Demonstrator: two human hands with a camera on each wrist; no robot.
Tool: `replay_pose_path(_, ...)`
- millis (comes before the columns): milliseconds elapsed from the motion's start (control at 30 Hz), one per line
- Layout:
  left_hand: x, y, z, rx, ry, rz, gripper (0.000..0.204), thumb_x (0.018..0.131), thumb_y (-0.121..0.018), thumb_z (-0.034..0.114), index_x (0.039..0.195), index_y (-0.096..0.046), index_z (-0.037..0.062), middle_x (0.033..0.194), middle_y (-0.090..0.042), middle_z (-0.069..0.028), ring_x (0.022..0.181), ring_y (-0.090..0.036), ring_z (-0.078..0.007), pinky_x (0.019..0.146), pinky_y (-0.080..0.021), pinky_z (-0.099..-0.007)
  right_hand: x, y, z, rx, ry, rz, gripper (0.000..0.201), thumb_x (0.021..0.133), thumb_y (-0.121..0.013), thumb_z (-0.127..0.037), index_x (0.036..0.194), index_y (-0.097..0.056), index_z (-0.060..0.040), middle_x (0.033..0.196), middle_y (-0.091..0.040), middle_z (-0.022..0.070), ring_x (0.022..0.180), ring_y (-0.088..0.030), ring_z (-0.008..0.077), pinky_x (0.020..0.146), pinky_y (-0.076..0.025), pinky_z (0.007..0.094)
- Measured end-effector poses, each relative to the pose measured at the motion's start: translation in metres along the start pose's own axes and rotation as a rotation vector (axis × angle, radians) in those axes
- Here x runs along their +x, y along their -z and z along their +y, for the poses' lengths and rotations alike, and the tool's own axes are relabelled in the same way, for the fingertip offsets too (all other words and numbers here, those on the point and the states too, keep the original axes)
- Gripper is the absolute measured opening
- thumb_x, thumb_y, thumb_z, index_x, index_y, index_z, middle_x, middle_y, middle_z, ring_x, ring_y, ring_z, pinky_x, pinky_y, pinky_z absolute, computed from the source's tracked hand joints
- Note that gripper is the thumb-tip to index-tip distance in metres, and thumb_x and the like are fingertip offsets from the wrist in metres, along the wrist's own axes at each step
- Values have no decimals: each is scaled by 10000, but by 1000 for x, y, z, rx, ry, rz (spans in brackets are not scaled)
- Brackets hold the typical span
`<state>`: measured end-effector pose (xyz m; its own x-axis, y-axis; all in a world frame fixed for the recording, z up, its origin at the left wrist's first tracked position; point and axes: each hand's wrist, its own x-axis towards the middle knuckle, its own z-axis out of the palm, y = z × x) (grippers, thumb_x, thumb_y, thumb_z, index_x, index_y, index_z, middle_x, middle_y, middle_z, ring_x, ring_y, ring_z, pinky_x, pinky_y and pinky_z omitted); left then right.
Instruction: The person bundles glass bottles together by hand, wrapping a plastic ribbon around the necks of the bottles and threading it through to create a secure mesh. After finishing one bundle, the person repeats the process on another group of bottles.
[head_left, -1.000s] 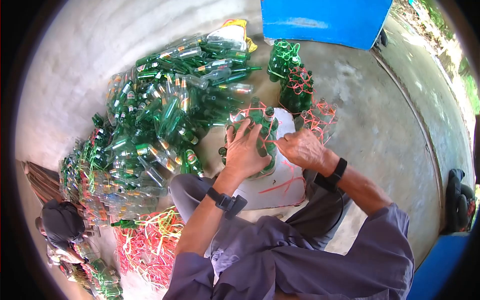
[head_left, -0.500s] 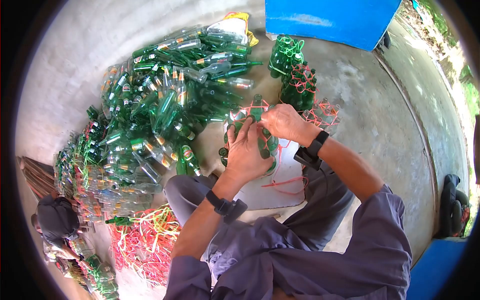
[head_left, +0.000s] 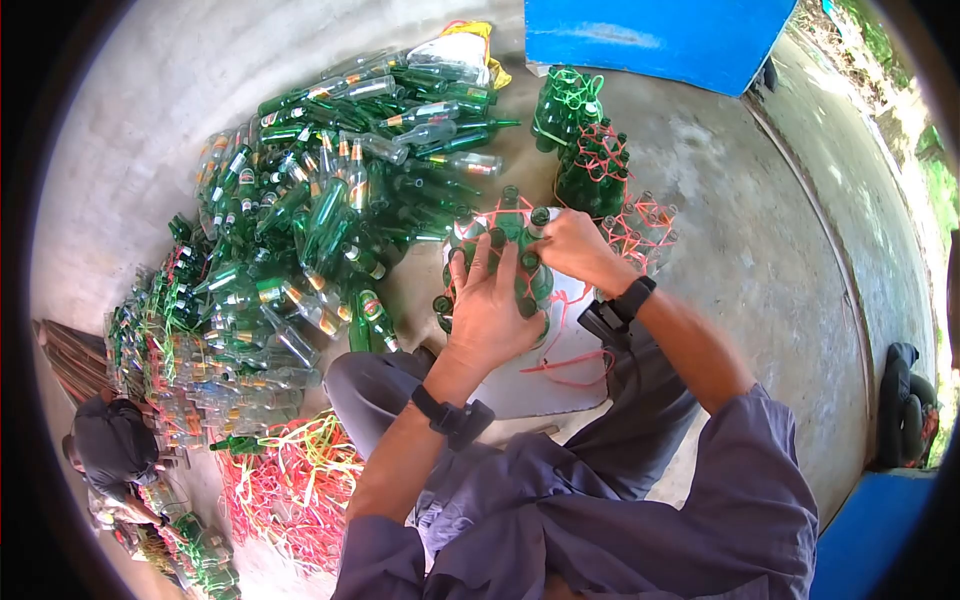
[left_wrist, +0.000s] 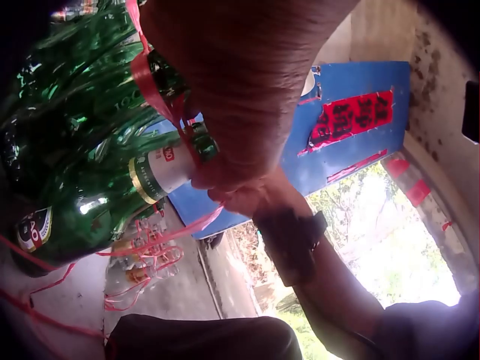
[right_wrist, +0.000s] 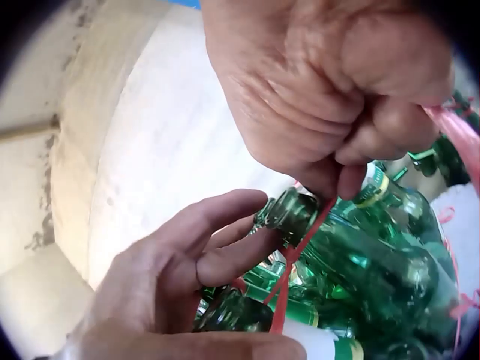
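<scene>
A cluster of green glass bottles (head_left: 540,285) stands upright on a white board (head_left: 575,350), with pink plastic twine (right_wrist: 300,244) laced around the necks. My left hand (head_left: 495,315) reaches over the cluster, its fingers and thumb around bottle necks. In the right wrist view, two of its fingers lie on either side of one green neck (right_wrist: 292,214). My right hand (head_left: 575,245) pinches the twine beside a bottle at the cluster's right side. A band of twine also emerges from its fist in the right wrist view. Loose twine (head_left: 570,370) trails over the board.
A large heap of bottles (head_left: 330,200) lies to the left, above a pile of pink and yellow twine (head_left: 290,490). Tied bundles (head_left: 590,170) stand beyond the board, near a blue panel (head_left: 650,40). Another person (head_left: 110,440) is at lower left.
My right hand, drawing twine out to the right a second ago, has moved in to the necks on the cluster's right side. The left hand stays over the bottles.
</scene>
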<state>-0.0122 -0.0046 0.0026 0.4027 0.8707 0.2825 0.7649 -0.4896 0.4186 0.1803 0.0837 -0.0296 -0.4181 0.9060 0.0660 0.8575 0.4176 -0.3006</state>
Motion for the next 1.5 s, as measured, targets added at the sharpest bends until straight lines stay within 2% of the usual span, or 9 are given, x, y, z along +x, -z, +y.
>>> replay_pose_path(200,0,5,5,25,9,-41,938,692,-777,323,1474,-374,0,1203,-660,-203,1458,-319,-431,1201,-143,-609,-31,-25,15,13,312,254,288,757,-623,-78,1028,-699,-139,726,-653,-15,727,-684,205,588,-494,338)
replay_pose_path(333,-3,-1,-2,30,-26,-5,939,689,-776,321,1473,-373,-3,1252,-652,-181,1452,-326,-429,1199,-148,-605,-57,-22,9,133,356,302,218,851,-661,-38,1068,-675,-24,754,-648,23,577,-593,130,509,-473,272)
replay_pose_path(533,-2,1,-2,38,-33,-2,930,689,-768,313,1468,-368,-1,1313,-647,-137,1441,-346,-420,1206,-156,-588,-65,-4,-23,1429,-627,-29,426,993,-657,-321,672,-555,-60,529,-307,-71,430,-279,52,406,-188,277)
replay_pose_path(700,-7,1,-2,33,-46,38,917,679,-773,329,1455,-400,14,1322,-650,-118,1436,-370,-391,1214,-176,-554,-74,-32,-7,1416,-490,-147,209,934,-683,-221,938,-641,-16,603,-442,-51,451,-388,70,421,-331,263)
replay_pose_path(800,-5,4,-1,43,-50,42,908,671,-782,331,1447,-419,30,1325,-651,-107,1420,-396,-381,1215,-195,-536,-78,-52,-5,984,86,257,274,930,-699,-285,891,-622,-25,566,-379,-66,420,-328,73,405,-277,274)
replay_pose_path(867,-5,3,-2,36,-33,12,898,671,-786,324,1444,-426,41,1331,-649,-94,1400,-420,-376,1214,-209,-530,-80,-23,-25,1652,-749,-27,293,948,-685,-302,876,-618,-27,567,-367,-63,426,-315,75,405,-246,281)
replay_pose_path(1133,-17,8,5,16,-48,85,905,701,-803,330,1463,-414,32,1282,-640,-183,1379,-435,-392,1202,-252,-499,-78,-33,-26,1554,-670,79,356,951,-681,-328,757,-594,-42,555,-391,-55,432,-327,77,406,-224,299)
replay_pose_path(1333,-63,7,7,50,-15,213,884,727,-810,165,1477,-377,-12,1499,-436,-236,1411,-363,-469,1173,-289,-519,-79,-32,-28,1379,-540,189,330,977,-643,-313,1019,-711,7,617,-475,-33,521,-398,70,481,-328,282)
replay_pose_path(1500,-94,-9,-10,-140,290,301,1011,706,-832,141,1529,-269,-26,1548,-350,-269,1445,-334,-435,1187,-287,-476,-80,-30,-27,1302,-481,141,288,1007,-599,-264,1059,-709,-3,644,-453,-39,580,-395,59,521,-353,287)
